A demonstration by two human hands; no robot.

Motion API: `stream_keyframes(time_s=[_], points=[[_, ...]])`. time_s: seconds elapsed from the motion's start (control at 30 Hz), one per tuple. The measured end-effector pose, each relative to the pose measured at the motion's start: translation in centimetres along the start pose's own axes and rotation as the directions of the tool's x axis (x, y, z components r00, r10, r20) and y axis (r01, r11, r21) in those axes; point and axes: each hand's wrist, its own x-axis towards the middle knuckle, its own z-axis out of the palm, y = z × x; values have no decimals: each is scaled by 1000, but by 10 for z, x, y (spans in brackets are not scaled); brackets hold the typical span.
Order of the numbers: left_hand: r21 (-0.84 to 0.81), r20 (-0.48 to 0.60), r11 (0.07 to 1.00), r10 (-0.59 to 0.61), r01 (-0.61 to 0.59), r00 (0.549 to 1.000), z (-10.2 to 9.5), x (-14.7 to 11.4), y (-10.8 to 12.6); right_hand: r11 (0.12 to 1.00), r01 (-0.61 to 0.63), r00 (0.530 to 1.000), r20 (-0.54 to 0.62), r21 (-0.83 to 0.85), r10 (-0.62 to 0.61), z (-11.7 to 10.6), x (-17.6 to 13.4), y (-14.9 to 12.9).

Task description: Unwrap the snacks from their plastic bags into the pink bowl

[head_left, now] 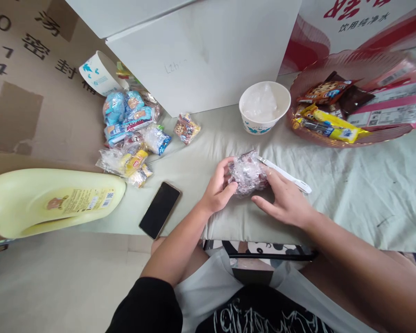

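1. Two forearms (pixel 180 236) cross the near edge of the cloth-covered table (pixel 353 194), angled inward.
2. Left hand (pixel 219 188): fingers curled round the left side of a plastic-wrapped bundle (pixel 247 173), grasping it; thumb at its near side.
3. Right hand (pixel 287 196): back upward, fingertips at the bundle's right side, thumb spread apart. Cannot tell whether these fingers grip.
4. Bundle: between the hands, in from the near edge; lifted or resting, cannot tell.
5. Phone (pixel 160 210): left of the left forearm, lower end at the table edge.
6. White knife (pixel 296 180): slanted just beyond the right hand.
7. Left limit: pale yellow bottle (pixel 55 201) on its side, then heaped snack packets (pixel 133 118).
8. Open cloth: right of the right hand, up to the pink bowl (pixel 312 138); also between bundle and paper cup (pixel 256 127).
9. Far limit: white box (pixel 201 55).
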Motion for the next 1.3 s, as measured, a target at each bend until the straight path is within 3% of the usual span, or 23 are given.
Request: stream_keyframes(time_s=[0.1, 0.27, 0.5, 0.7, 0.87, 0.93, 1.03, 1.17, 1.3], points=[[-55, 5, 998, -28, 29, 1000, 2, -1, -1, 1000, 6, 1000, -19, -12, -6, 3, -1, 3], [17, -129, 999, 30, -28, 991, 2, 2, -2, 999, -21, 999, -37, 25, 22, 2, 3, -2], [45, -194, 998, 53, -45, 979, -4, 5, -1, 993, -4, 977, -212, 120, 29, 0, 7, -6], [99, -408, 990, -53, 102, 911, -10, 5, 1, 998, 17, 967, -254, 61, -1, -2, 8, -2], [209, -509, 972, 15, 106, 861, -15, 7, -3, 997, 55, 969, -245, 50, -41, -8, 9, -1], [304, -497, 953, 156, 3, 853, -19, 7, -7, 992, 118, 972, -210, 34, -109, -9, 9, -2], [488, -371, 864, 335, -125, 866, -27, 7, -8, 980, 197, 973, -122, 7, -194, -6, 8, -3], [533, -229, 842, 241, -86, 943, -31, 10, -1, 987, 162, 971, -173, -20, -163, -6, 7, 0], [433, -330, 901, 188, -29, 925, -31, 12, 4, 997, 78, 965, -253, 8, -74, -16, 8, 3]])
